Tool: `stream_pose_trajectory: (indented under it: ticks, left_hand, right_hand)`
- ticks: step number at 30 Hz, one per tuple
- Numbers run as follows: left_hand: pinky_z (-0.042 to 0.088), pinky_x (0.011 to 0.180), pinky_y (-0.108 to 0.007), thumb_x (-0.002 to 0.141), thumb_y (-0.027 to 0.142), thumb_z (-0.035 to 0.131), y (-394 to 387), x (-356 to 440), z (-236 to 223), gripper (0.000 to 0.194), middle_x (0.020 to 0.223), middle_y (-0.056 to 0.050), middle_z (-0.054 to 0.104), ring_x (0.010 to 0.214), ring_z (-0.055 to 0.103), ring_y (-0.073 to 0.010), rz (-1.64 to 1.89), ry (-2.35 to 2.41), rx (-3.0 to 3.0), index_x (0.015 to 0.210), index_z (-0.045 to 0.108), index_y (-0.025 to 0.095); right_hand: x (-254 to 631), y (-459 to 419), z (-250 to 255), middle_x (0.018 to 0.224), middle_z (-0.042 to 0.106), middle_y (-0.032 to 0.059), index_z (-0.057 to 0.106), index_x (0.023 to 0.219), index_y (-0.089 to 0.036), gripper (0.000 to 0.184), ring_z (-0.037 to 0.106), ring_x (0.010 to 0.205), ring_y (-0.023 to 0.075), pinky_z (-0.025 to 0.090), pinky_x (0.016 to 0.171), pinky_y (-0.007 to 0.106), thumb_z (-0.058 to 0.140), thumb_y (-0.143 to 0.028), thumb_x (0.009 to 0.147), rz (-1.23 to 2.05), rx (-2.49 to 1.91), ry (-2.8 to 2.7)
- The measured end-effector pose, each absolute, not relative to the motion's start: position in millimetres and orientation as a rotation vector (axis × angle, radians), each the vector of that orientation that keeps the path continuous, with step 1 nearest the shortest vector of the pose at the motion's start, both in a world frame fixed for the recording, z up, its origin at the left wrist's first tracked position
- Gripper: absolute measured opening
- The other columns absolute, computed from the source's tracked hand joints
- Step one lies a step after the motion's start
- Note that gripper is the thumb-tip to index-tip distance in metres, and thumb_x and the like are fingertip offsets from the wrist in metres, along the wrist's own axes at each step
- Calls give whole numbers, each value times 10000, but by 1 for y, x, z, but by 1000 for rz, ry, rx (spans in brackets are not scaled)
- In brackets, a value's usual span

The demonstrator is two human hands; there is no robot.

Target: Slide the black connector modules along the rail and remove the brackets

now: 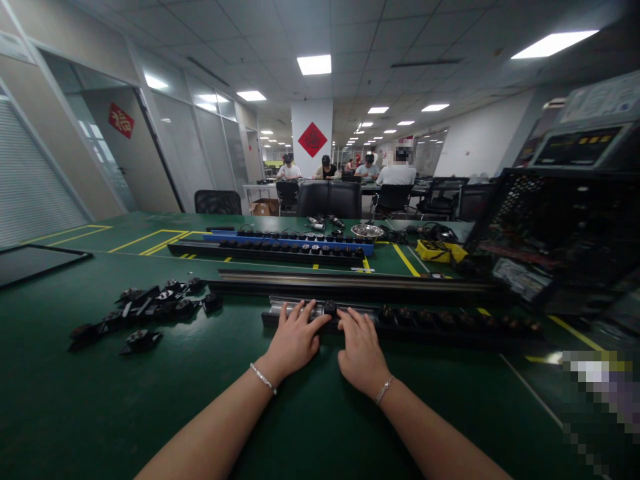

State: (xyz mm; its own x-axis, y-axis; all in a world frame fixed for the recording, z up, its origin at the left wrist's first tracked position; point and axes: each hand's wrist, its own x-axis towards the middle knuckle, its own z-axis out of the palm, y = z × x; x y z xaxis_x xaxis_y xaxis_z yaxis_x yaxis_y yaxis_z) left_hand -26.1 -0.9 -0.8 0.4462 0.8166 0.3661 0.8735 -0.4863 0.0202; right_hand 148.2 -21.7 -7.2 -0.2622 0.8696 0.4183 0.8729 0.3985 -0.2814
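Observation:
A long black channel lies across the table before me, its inner floor shiny at the left end. My left hand rests on it, fingers spread over the near wall. From the other side my right hand reaches in, its fingers stretched out over the channel too. Between my fingertips sits a small black socket-like module; fingers of both hands are at or very near its sides. Further right, several similar dark modules stand in a row in the channel. My palms hide part of the near wall.
Loose black modules lie heaped on the left. Behind the channel run an empty dark rail, a black rail and a blue rail with modules. A metal dish, a yellow item and an open equipment case stand beyond. People sit farther back.

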Motion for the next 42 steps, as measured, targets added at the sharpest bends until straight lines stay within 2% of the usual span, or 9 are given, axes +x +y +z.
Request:
stream_pose_trajectory:
  ticks: [6,12,17,21,25,37,42]
  left_hand:
    - [156,1034,-631,772,237,528,-1,-23,1,572,1437,-48,350,1296,313,-316,-462,-1493,-2511,1303,390,401]
    - [146,1020,-648,769,244,528,-2,-20,0,628,1433,-62,356,1284,327,-327,-444,-1480,-2489,1342,326,406]
    - [159,1005,-658,773,361,544,-3,-13,1,634,1432,-83,356,1281,319,-361,-439,-1509,-2461,1359,304,388]
    - [185,985,-667,765,442,547,-5,-6,1,637,1449,-86,329,1294,282,-396,-447,-1571,-2422,1356,319,375]
    - [203,981,-662,794,432,513,-6,-4,1,582,1440,-81,348,1317,239,-394,-459,-1567,-2407,1346,344,362]
    - [233,982,-630,811,419,482,-4,-12,2,481,1374,-128,428,1294,292,-393,-474,-1646,-2314,1275,452,294]
    - [231,978,-631,789,481,492,-3,-16,2,489,1366,-146,434,1272,323,-399,-474,-1747,-2256,1227,489,263]
  right_hand:
    - [146,-20,-6,1316,492,97,439,1267,-106,632,302,1299,212,170,1106,433,404,-68,637,-32,-1497,-2160]
    - [144,-18,-9,1353,461,86,385,1328,-104,707,297,1300,205,172,1102,434,399,-65,622,-10,-1488,-2197]
    - [144,-17,-13,1400,409,85,341,1362,-100,743,282,1315,194,152,1107,429,393,-67,622,-25,-1486,-2205]
    - [143,-17,-14,1418,384,85,354,1357,-102,737,285,1317,197,161,1107,426,400,-74,621,-71,-1510,-2199]
    - [145,-16,-16,1394,418,88,382,1340,-96,706,305,1308,188,180,1110,405,399,-68,635,-109,-1512,-2177]
    - [149,-17,-16,1367,453,80,420,1311,-97,661,334,1289,186,203,1112,382,424,-71,651,-176,-1536,-2170]
    - [151,-17,-14,1368,452,86,420,1312,-96,667,335,1289,189,204,1110,386,436,-75,646,-175,-1530,-2184]
